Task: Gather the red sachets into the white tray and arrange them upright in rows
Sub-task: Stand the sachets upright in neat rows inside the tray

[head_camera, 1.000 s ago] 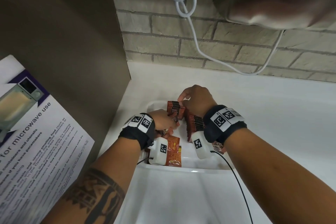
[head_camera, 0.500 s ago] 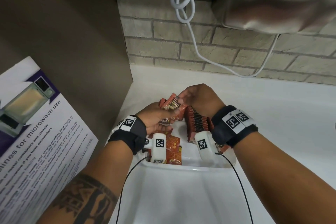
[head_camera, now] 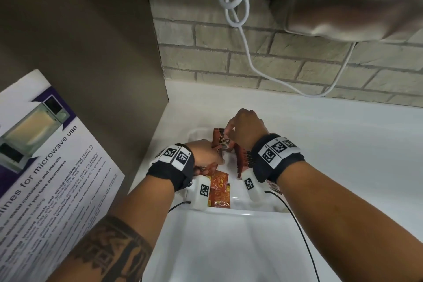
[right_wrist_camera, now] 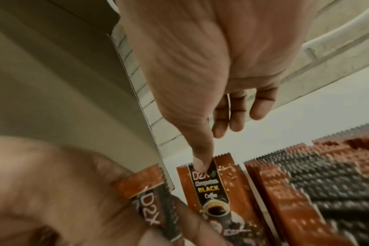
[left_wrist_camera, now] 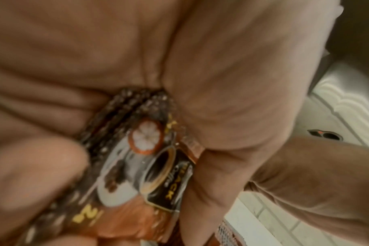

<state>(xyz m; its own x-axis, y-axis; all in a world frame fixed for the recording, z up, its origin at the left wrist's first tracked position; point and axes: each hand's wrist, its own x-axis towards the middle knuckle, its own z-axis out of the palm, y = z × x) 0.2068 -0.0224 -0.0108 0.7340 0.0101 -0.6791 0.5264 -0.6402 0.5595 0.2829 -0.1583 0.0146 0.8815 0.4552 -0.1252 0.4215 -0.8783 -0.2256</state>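
Observation:
The white tray [head_camera: 242, 212] sits on a white counter. Along its right side stands a packed row of upright red sachets [head_camera: 243, 159] [right_wrist_camera: 305, 191]. At the tray's far end my right hand [head_camera: 229, 131] pinches the top of one upright sachet [head_camera: 220, 142] [right_wrist_camera: 211, 186], with the thumb on its printed face. Just left of it, my left hand [head_camera: 214, 155] grips a small bundle of sachets [left_wrist_camera: 137, 166] [right_wrist_camera: 150, 191]. A few loose sachets [head_camera: 219, 188] lie flat at the tray's near left, partly hidden by the left wrist camera.
A tall beige panel [head_camera: 91, 52] closes the left side, with a microwave notice sheet [head_camera: 45, 167] leaning below it. A brick wall [head_camera: 274, 57] with a looped white cable [head_camera: 233, 7] backs the counter. A metal appliance [head_camera: 354, 0] hangs at the upper right.
Both hands were raised together over the tray with sachets between them. The right hand has since set one sachet upright at the far end, and the left hand dropped back left with its bundle.

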